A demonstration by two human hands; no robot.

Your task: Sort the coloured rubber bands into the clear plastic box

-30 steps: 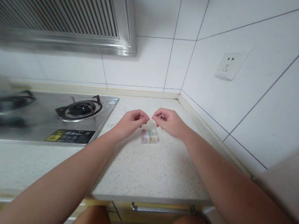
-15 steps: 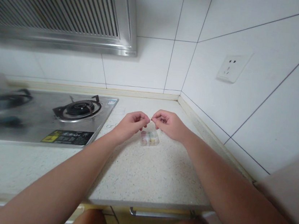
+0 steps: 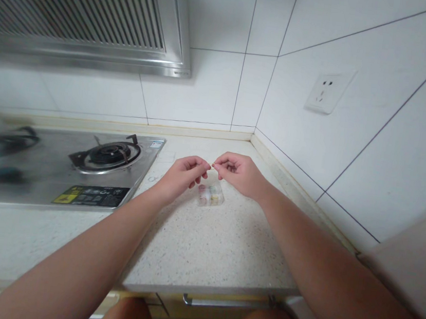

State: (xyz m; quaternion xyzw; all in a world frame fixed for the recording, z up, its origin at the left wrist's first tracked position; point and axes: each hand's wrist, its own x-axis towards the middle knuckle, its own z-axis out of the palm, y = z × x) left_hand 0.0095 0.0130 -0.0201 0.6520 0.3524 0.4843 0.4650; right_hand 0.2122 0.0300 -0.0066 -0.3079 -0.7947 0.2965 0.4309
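Note:
A small clear plastic bag (image 3: 211, 194) with little coloured pieces inside hangs just above the speckled countertop (image 3: 203, 241). My left hand (image 3: 182, 174) pinches the bag's top edge from the left. My right hand (image 3: 239, 172) pinches the same edge from the right. The fingertips of both hands nearly touch above the bag. Both forearms reach in from the bottom of the view.
A steel gas hob (image 3: 60, 166) with a burner (image 3: 107, 154) lies to the left, under a range hood (image 3: 83, 14). White tiled walls meet in a corner behind. A wall socket (image 3: 327, 90) sits on the right wall. A drawer handle (image 3: 226, 303) runs below the counter edge.
The two hands have drawn a little closer at the bag's top edge. The view has shifted slightly; the bag stays in the same spot.

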